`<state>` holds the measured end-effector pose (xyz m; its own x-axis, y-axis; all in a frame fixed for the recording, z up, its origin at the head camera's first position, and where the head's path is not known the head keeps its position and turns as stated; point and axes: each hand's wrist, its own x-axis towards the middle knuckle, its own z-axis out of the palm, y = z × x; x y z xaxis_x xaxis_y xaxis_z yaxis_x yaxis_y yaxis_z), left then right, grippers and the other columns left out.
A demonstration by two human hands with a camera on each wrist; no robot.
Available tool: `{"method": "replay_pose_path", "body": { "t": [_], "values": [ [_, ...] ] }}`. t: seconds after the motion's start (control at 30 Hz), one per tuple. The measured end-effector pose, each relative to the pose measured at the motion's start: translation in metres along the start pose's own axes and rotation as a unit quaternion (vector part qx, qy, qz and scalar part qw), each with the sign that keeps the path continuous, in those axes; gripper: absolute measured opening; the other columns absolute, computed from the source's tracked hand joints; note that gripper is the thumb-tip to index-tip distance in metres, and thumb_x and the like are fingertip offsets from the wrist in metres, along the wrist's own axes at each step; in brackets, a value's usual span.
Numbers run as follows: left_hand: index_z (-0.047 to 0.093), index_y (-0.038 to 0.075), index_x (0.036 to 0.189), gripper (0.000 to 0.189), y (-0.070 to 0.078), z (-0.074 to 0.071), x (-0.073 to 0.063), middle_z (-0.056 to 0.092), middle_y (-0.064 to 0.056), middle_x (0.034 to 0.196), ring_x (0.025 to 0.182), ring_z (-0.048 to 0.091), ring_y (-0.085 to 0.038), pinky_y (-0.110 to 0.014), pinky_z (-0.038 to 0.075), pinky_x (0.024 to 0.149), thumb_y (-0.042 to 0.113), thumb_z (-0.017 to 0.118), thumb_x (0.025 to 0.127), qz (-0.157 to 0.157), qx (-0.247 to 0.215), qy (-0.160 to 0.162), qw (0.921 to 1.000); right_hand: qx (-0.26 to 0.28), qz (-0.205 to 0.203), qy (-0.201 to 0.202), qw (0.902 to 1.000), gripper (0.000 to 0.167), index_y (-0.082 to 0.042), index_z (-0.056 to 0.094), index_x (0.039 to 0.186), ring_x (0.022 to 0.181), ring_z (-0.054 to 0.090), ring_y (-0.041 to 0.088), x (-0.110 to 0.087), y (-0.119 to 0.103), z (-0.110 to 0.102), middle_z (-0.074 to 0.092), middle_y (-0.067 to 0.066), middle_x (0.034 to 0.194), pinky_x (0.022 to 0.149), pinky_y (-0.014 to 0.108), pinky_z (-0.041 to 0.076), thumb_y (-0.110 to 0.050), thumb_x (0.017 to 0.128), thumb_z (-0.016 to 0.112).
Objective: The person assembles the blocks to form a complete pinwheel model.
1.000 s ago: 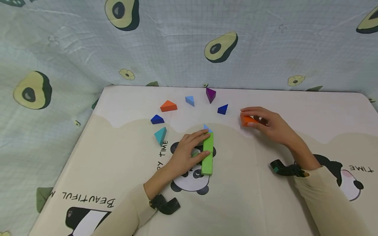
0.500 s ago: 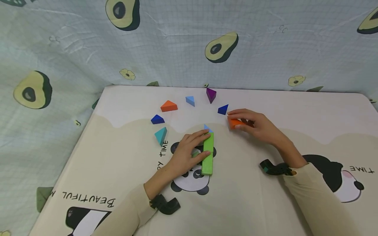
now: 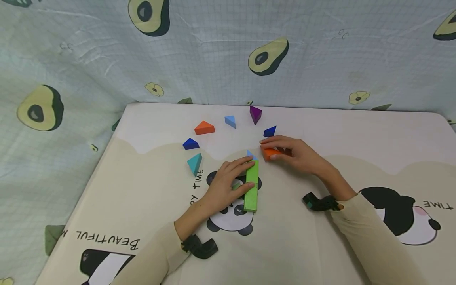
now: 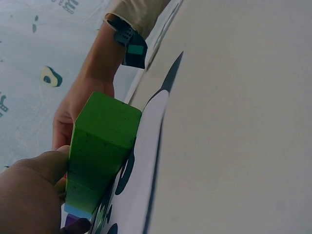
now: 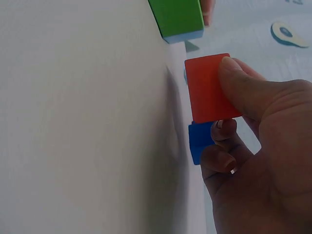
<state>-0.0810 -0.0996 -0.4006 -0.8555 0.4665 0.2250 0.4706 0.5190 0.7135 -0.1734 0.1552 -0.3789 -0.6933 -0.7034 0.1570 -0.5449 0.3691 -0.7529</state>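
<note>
My left hand [image 3: 228, 184] lies beside two green rectangular blocks [image 3: 251, 198] set end to end on the panda print. Its thumb touches them near their seam, and its extended fingers reach the far end. At that end a light blue triangular block [image 3: 250, 153] pokes out, partly covered by the fingers. My right hand [image 3: 297, 156] pinches an orange triangular block [image 3: 269, 154] between thumb and fingers, just right of the light blue one. In the right wrist view the thumb presses the flat side of this orange block [image 5: 207, 92], held above the table.
Several loose triangular blocks form an arc farther back: teal [image 3: 194, 163], dark blue [image 3: 190, 144], orange [image 3: 204, 128], light blue [image 3: 230, 121], purple [image 3: 255, 114] and another dark blue [image 3: 269, 131], close beyond my right fingers. A patterned curtain [image 3: 213, 59] hangs behind the table.
My right hand has moved left and slightly nearer, carrying the orange block from the right side up to the green blocks' far end. My left hand has stayed in place.
</note>
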Motion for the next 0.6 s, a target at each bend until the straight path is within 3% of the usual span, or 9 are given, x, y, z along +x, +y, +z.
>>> {"method": "replay_pose_path", "body": {
  "t": [0.6],
  "values": [
    [0.048,0.013,0.141,0.053,0.0,-0.001,0.0,0.037,0.001,0.15,0.119,0.042,-0.018,-0.039,0.036,0.098,0.03,0.063,0.093,-0.002,0.0,-0.003,1.0,0.037,-0.004,-0.027,0.999,0.044,-0.011,0.059,0.131,0.126,0.045,0.02,0.011,-0.004,0.014,0.054,0.002,0.134,0.102,0.038,0.038,0.003,0.09,0.062]
  ]
}}
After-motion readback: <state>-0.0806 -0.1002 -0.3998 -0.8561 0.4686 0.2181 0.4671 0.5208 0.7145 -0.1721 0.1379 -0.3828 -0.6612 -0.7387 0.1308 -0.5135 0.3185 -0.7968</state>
